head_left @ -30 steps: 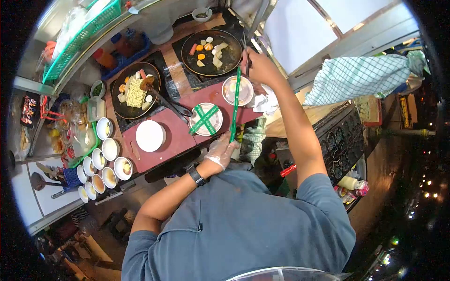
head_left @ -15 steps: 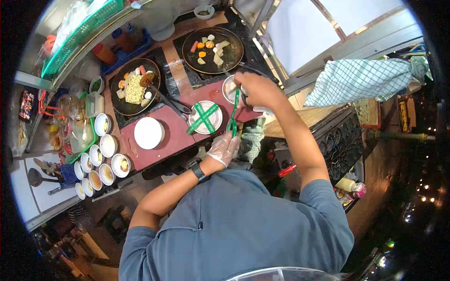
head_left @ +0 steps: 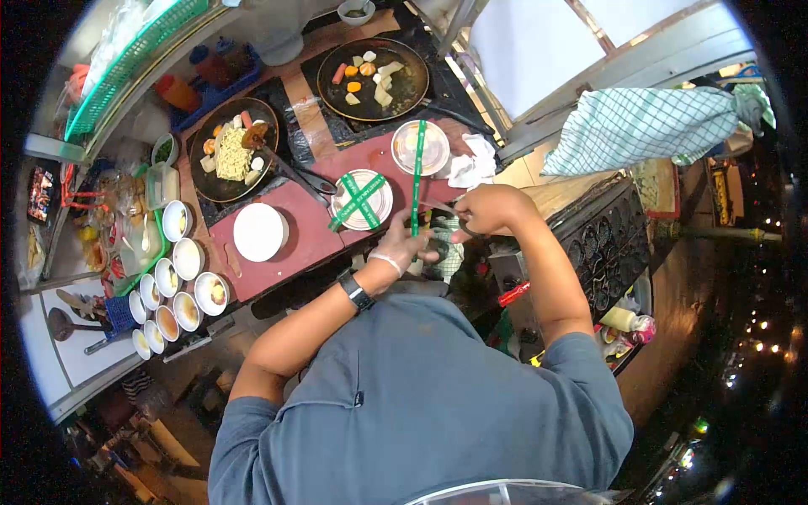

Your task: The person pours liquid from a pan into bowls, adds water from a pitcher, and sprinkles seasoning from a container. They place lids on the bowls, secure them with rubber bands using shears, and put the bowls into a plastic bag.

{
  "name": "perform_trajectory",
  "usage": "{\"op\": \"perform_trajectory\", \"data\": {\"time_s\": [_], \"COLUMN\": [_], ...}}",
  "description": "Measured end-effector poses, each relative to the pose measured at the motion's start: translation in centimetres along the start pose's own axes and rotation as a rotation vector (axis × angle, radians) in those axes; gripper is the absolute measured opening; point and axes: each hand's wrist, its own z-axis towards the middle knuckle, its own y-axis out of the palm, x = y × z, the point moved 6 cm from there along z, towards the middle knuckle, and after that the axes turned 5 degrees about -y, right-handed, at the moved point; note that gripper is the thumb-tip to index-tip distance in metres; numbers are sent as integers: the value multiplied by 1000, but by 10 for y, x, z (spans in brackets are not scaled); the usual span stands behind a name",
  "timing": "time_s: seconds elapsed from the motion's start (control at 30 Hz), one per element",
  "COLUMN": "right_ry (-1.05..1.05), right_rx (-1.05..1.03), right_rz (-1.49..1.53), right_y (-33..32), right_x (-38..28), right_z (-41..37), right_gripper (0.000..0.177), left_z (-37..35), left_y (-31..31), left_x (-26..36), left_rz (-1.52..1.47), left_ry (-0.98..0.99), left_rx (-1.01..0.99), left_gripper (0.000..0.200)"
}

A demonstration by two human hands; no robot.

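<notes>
My left hand (head_left: 397, 247), in a clear plastic glove, pinches the lower end of a green tape strip (head_left: 417, 187). The strip runs taut from the far rim of a lidded bowl (head_left: 432, 151), across its lid and past the counter's front edge. My right hand (head_left: 495, 210) grips scissors (head_left: 443, 205) by their dark handles, blades pointing left at the strip. Left of the strip sits a lidded bowl (head_left: 374, 207) with green printed tape crossed over it. Farther left is a plain white bowl (head_left: 261, 233).
Behind the red counter (head_left: 316, 225), one pan (head_left: 233, 150) holds noodles and a wooden spatula; another pan (head_left: 372, 78) holds food pieces. Several small bowls (head_left: 187, 259) line the left side. Crumpled white tissue (head_left: 473, 164) lies right of the taped bowl.
My right hand has moved down and right, from beside the bowl to the lower part of the strip, with the scissors. The strip is now straighter. The view has shifted slightly.
</notes>
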Motion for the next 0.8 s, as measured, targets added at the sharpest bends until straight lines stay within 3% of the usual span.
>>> {"op": "perform_trajectory", "data": {"time_s": [0.1,0.23,0.33,0.47,0.53,0.57,0.6,0.67,0.73,0.8], "right_ry": [-77,-224,-153,-158,-221,-308,-301,-340,-298,-255], "right_rx": [-113,-94,-203,-137,76,286,287,673,668,822], "right_rz": [187,137,167,198,271,364,371,638,630,775], "right_y": [6,14,18,18,-9,-24,-18,-31,-27,-28], "right_x": [-3,6,9,-2,-19,-31,-40,-50,-56,-53], "right_z": [22,56,55,8,-28,-39,-36,-34,-26,-23], "right_gripper": [54,52,52,54,54,50,50,45,36,27], "left_z": [1,8,7,-21,-30,-31,-34,-41,-49,-49], "left_y": [-2,-7,-9,-4,-4,-4,-1,7,17,18], "left_x": [9,5,5,27,31,29,34,54,77,85], "left_rz": [-131,-64,-49,89,149,96,47,60,6,54], "left_ry": [-113,-98,-113,-114,-109,-46,18,52,28,83], "left_rx": [13,26,6,-4,-10,-64,-122,-160,-217,-209], "left_gripper": [62,65,67,68,69,69,69,67,65,69]}}
